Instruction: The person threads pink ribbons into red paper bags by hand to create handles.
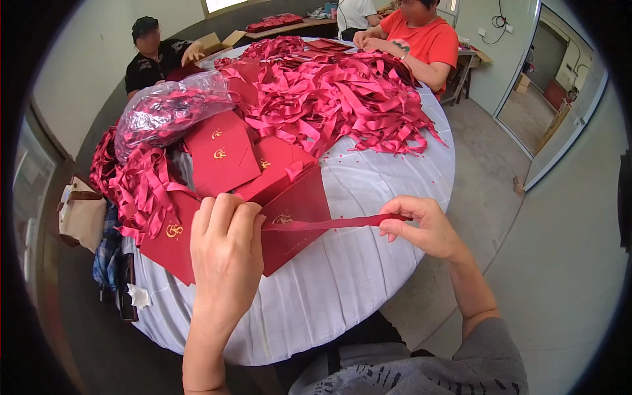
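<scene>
A red ribbon [329, 224] is stretched level between my two hands above the near part of the table. My left hand [226, 247] is closed on its left end, over the red card folders. At the other end, my right hand [420, 227] pinches the ribbon between thumb and fingers. Beneath and beyond my left hand lie red folders with gold emblems; one folder [299, 227] sits right behind the ribbon. Another red folder [220, 155] rests on the stack farther back. Loose red ribbons [151, 191] lie to the left of that stack.
A big heap of red ribbons [329, 99] covers the far part of the round white-clothed table [388, 257]. A clear plastic bag [174, 108] of ribbons stands at the left. Across the table sit people [418, 46] at work. A beige bag [82, 214] and crumpled tissue [139, 296] are at the left edge.
</scene>
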